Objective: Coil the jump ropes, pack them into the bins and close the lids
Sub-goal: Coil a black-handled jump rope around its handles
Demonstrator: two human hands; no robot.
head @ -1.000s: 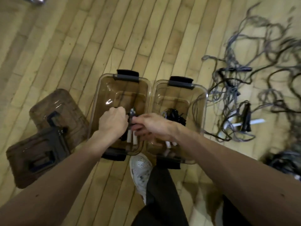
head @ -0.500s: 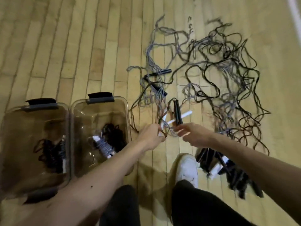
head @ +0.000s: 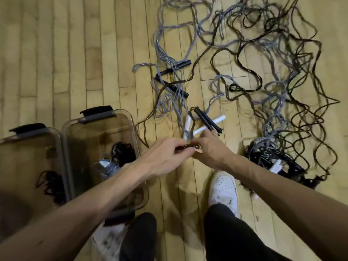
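Two clear brown bins stand open on the wood floor at the left: the left bin (head: pixel 62 166) holds a coiled black rope (head: pixel 49 182), the right bin (head: pixel 133 127) holds a black and a grey coiled rope (head: pixel 116 159). A tangle of grey and black jump ropes (head: pixel 263 78) spreads over the floor to the right. My left hand (head: pixel 162 157) and my right hand (head: pixel 211 149) meet just right of the bins, both pinching a dark rope (head: pixel 185 147) between them. White handles (head: pixel 188 123) and black handles (head: pixel 207 121) lie just beyond my fingers.
A bundle of black and grey ropes with a white handle (head: pixel 275 162) sits on the floor at the right, by my white shoe (head: pixel 223 189). Two more black handles (head: pixel 175 68) lie in the tangle farther out. Bare wood floor stretches to the upper left.
My view swung right from the bins to the rope tangle. Both hands left the bins, reached to the floor by the handles and closed on a dark rope.
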